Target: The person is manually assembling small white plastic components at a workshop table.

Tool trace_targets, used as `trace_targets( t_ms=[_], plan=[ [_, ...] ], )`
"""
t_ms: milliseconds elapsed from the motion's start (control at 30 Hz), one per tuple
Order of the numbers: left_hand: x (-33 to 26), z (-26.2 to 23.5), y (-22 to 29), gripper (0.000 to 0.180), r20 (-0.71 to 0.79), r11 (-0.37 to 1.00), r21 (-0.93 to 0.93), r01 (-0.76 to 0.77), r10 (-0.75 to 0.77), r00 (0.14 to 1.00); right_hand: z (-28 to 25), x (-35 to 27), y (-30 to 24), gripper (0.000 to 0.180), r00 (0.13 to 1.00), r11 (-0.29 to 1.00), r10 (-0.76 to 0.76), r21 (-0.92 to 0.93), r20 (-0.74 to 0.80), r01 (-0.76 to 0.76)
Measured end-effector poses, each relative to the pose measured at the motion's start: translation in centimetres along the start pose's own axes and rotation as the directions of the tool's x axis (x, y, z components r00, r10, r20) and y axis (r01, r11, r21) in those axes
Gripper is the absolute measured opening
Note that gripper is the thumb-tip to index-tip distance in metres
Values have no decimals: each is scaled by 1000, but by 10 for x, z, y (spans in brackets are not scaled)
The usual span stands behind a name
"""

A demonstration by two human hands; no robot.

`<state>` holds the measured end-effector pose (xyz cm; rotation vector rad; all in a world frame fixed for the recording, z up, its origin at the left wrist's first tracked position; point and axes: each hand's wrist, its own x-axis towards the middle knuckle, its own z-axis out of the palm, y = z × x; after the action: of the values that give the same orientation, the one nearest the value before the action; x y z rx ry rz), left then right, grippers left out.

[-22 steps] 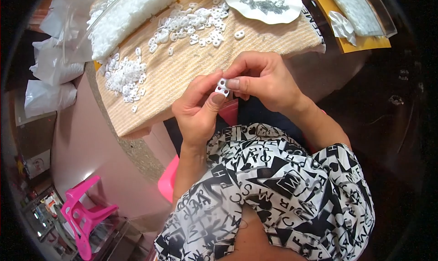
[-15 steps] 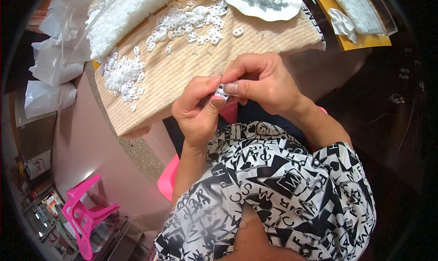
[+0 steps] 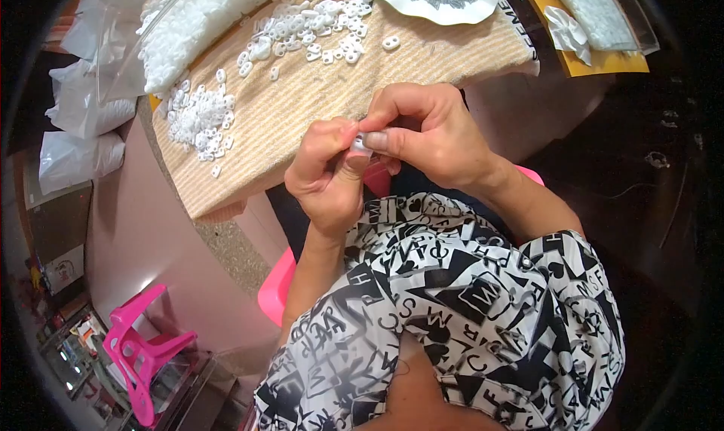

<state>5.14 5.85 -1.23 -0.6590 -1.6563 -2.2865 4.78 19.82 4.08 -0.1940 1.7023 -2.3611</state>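
A small white plastic piece with holes (image 3: 360, 142) is pinched between the thumb and forefinger of my left hand (image 3: 326, 180), off the near edge of the cloth-covered table. My right hand (image 3: 431, 135) is closed too, its thumb and forefinger pressed together right against the piece. Whatever those right fingertips hold is hidden. Many like white two-hole pieces (image 3: 313, 27) lie scattered on the striped cloth (image 3: 302, 92). A denser heap of smaller white pieces (image 3: 197, 118) is at the left. On a white wavy-edged plate (image 3: 445, 16) rest small grey pin-like bits.
At the far left a clear bag of white pieces (image 3: 196, 35) lies on the table. Filled white plastic bags (image 3: 79, 159) are stacked beside it. Another clear bag (image 3: 592, 16) and crumpled white paper (image 3: 567, 35) sit on a yellow surface at far right. A pink plastic stool (image 3: 143, 348) stands lower left.
My fingertips have closed in further on the white piece, so less of it shows. The table and its contents appear slightly higher in the picture.
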Motion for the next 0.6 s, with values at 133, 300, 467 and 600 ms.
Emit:
trace_targets(
  t_ms=[133, 300, 467, 600],
  plan=[
    [-2, 2, -2, 19, -12, 998, -57, 22, -22, 1000, 2, 1, 0, 2, 1000, 999, 5, -48, -29, -6],
    [-2, -3, -4, 18, 7, 1000, -10, -9, 9, 1000, 4, 0, 0, 3, 999, 999, 34, -13, -4, -34],
    [7, 1, 0, 29, -1, 984, -146, 100, -101, 995, -5, 5, -4, 7, 989, 982, 146, 121, -3, -145],
    [11, -2, 4, 38, 53, 911, -298, 284, -281, 958, -8, 10, -4, 11, 989, 984, 143, 114, -37, -138]
  ],
)
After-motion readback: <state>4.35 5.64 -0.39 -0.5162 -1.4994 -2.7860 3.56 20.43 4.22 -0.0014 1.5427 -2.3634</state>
